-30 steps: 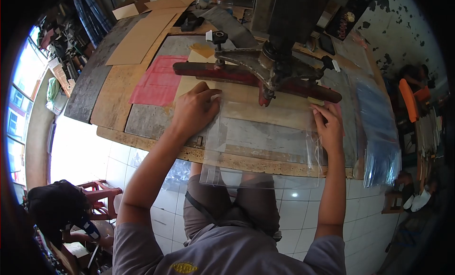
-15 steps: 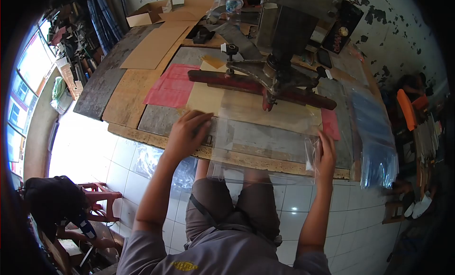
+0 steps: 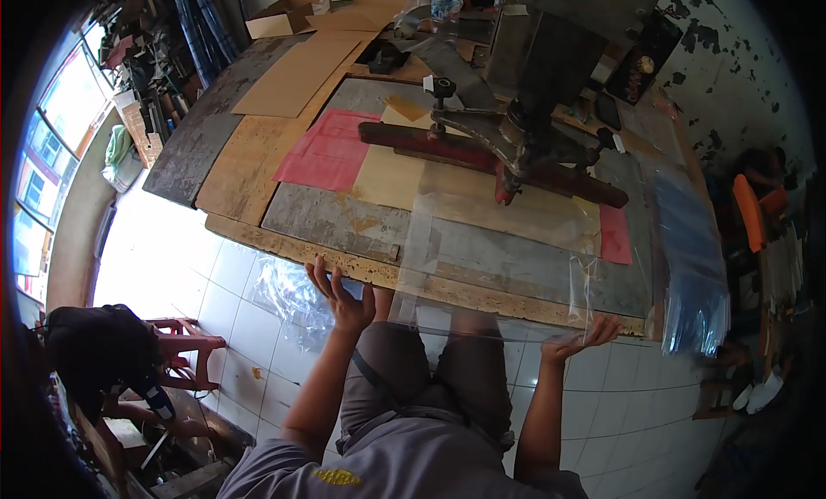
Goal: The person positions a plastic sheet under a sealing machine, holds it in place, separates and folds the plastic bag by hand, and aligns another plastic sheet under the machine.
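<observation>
A clear plastic sheet (image 3: 503, 271) lies on the worktable's grey surface, its near end hanging past the front edge. Its far end reaches under the red bar (image 3: 422, 144) of a dark metal press (image 3: 533, 86). My left hand (image 3: 342, 299) is open at the front edge, left of the sheet, fingers spread and pointing up, with nothing in it. My right hand (image 3: 581, 341) is open beside the sheet's near right corner, fingers stretched to the right under the table edge. Whether it touches the plastic I cannot tell.
Pink paper (image 3: 327, 150) and yellowish paper (image 3: 387, 176) lie under the bar. A stack of bluish plastic sheets (image 3: 693, 258) hangs over the right side. Cardboard (image 3: 297, 77) lies at the back left. A person (image 3: 103, 353) sits near a red stool (image 3: 185, 353).
Both hands have come down and back toward my body from the sheet's sides to the table's front edge. The sheet stays under the press. My view has shifted slightly.
</observation>
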Demonstrator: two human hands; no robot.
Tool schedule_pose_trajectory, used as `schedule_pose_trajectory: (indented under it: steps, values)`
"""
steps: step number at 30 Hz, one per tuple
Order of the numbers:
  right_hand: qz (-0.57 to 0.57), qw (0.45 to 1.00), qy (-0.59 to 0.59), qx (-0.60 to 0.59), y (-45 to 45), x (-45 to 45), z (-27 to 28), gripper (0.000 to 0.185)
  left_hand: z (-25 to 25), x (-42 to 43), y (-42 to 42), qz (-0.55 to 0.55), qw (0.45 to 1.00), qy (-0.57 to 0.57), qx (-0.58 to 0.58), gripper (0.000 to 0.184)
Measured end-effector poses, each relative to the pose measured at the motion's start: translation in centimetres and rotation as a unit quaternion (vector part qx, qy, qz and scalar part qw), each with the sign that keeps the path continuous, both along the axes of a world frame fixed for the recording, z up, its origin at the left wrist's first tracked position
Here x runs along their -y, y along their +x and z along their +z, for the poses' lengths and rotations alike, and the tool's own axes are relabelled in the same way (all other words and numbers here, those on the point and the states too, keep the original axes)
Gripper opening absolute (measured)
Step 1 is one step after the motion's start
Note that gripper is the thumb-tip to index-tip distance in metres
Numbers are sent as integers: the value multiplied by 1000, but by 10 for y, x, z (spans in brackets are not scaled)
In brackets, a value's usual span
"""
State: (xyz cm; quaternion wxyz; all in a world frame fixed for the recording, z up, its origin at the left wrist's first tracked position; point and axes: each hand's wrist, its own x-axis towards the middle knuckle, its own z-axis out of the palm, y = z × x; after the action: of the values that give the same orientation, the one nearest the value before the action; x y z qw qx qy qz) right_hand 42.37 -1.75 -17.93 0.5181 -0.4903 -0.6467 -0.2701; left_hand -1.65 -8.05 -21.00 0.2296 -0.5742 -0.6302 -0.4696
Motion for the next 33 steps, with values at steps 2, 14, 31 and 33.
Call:
schedule_pose_trajectory:
  steps: [2,14,31,33]
  values:
    - [1,1000,-4,-5,1,0,1,74,-6,-12,0,11,999,30,-13,98]
    - [-16,1000,-17,-10,-1,3,0,72,-9,-3,-8,23,999,5,-40,110]
    - [-29,999,-15,-9,2,3,-4,78,-17,-11,-9,40,998,25,-43,113]
    - [-24,1000,-13,-7,2,3,-3,78,-17,-11,-9,39,998,28,-45,114]
